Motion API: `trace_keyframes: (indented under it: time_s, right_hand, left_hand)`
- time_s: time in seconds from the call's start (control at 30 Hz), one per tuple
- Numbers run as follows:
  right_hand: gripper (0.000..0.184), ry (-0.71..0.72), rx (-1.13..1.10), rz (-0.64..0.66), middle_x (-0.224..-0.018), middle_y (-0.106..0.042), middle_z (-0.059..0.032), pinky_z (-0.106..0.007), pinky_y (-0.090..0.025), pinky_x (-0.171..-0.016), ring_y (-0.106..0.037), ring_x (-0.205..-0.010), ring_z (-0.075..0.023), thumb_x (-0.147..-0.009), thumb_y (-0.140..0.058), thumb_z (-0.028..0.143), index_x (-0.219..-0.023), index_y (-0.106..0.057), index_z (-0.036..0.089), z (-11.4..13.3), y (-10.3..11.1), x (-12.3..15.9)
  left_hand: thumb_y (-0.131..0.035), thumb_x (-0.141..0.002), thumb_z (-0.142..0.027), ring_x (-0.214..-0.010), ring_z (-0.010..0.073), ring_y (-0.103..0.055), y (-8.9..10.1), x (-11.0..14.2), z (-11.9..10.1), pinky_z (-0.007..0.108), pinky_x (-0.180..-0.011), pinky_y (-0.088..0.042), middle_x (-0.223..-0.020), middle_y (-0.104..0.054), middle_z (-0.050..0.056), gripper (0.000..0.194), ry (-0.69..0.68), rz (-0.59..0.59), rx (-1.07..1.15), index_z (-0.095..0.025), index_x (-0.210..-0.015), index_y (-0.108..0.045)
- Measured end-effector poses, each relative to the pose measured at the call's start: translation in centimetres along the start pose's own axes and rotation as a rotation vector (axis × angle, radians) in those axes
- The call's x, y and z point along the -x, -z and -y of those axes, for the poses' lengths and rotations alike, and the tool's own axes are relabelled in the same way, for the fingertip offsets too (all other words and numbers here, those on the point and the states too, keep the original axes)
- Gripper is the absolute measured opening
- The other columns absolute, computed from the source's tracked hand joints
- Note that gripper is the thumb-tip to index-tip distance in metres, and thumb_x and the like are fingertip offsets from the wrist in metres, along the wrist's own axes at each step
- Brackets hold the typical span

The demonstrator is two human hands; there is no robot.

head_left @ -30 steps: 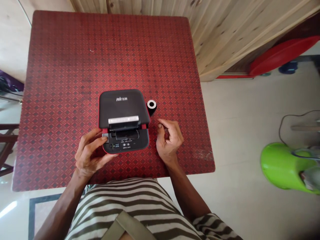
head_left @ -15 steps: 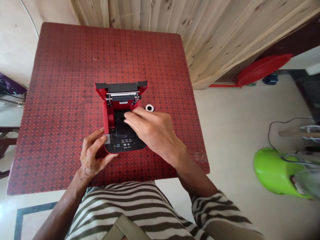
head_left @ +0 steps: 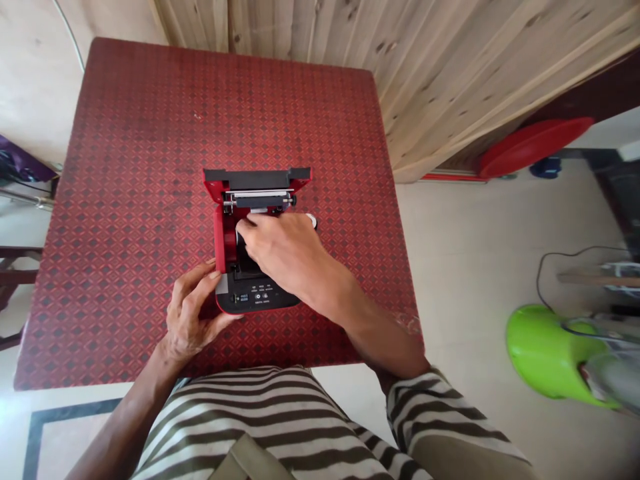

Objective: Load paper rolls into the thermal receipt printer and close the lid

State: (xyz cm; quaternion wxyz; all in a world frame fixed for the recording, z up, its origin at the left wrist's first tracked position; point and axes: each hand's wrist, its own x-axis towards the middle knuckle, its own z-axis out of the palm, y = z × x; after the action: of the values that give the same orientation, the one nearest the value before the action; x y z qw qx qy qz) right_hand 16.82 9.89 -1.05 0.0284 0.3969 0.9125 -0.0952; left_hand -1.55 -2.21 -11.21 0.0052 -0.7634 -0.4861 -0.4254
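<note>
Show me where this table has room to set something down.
Free: the far part of the red table, beyond the machine and its raised lid, bar a pale speck; also between left hand and left table edge. Crowded: the middle front, where that hand holds the machine, the right hand reaches inside, and a white-topped object stands close right.

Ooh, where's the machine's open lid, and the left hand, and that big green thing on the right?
Open lid (head_left: 255, 179): head view, on its black edge.
Left hand (head_left: 190, 315): head view, on the back of the hand.
Green thing (head_left: 535, 350): head view, on its rounded side.
</note>
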Motion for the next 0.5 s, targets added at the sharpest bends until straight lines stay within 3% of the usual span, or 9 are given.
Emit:
trace_keyframes:
  time_s: [0.1,0.2,0.3,0.4,0.5]
  right_hand:
    - [0.018,0.039,-0.037,-0.195,-0.097,-0.08,-0.0057,-0.032,-0.045,-0.056,-0.071,-0.068,-0.0174,-0.105,-0.059,0.015,-0.111,-0.076,0.019,0.1,0.9,2.8]
    - [0.019,0.071,-0.247,-0.417,-0.111,-0.081,-0.002,-0.031,-0.055,-0.063,-0.074,-0.08,-0.0164,-0.107,-0.061,0.022,-0.121,-0.075,0.025,-1.0,2.1,6.6]
    - [0.027,-0.071,-0.586,-0.618,-0.12,-0.079,0.001,-0.032,-0.059,-0.066,-0.073,-0.085,-0.0166,-0.097,-0.079,0.029,-0.123,-0.075,0.035,-3.5,2.0,10.5]
    - [0.032,-0.232,-0.828,-0.723,-0.114,-0.075,-0.0004,-0.03,-0.053,-0.06,-0.068,-0.079,-0.0155,-0.086,-0.09,0.03,-0.115,-0.078,0.034,-6.1,-0.9,13.3]
    - [0.026,-0.278,-0.931,-0.588,-0.105,-0.077,-0.0004,-0.03,-0.056,-0.07,-0.071,-0.085,-0.0166,-0.087,-0.086,0.024,-0.112,-0.079,0.029,-7.4,-5.3,14.2]
  left_hand:
    - [-0.085,-0.089,-0.047,-0.118,0.0276,-0.074,0.0,0.1,0.1,0.041,-0.096,-0.066,-0.132,-0.072,0.015,0.076,0.005,0.0,0.006,-0.023,-0.153,-0.051]
    - [-0.082,-0.09,-0.051,-0.118,0.0275,-0.074,0.0,0.2,0.1,0.041,-0.096,-0.065,-0.131,-0.072,0.015,0.074,0.015,-0.011,0.012,-0.023,-0.152,-0.052]
    - [-0.083,-0.089,-0.052,-0.117,0.0278,-0.074,0.0,0.4,0.3,0.044,-0.095,-0.066,-0.131,-0.073,0.012,0.071,0.051,-0.006,0.01,-0.028,-0.15,-0.053]
    - [-0.086,-0.087,-0.051,-0.117,0.0287,-0.074,0.0,0.4,0.4,0.045,-0.096,-0.065,-0.133,-0.072,0.013,0.074,0.044,0.001,0.003,-0.027,-0.149,-0.054]
    - [-0.088,-0.085,-0.048,-0.118,0.0294,-0.074,0.1,0.3,0.6,0.043,-0.097,-0.064,-0.134,-0.072,0.015,0.078,-0.003,0.003,-0.006,-0.022,-0.15,-0.053]
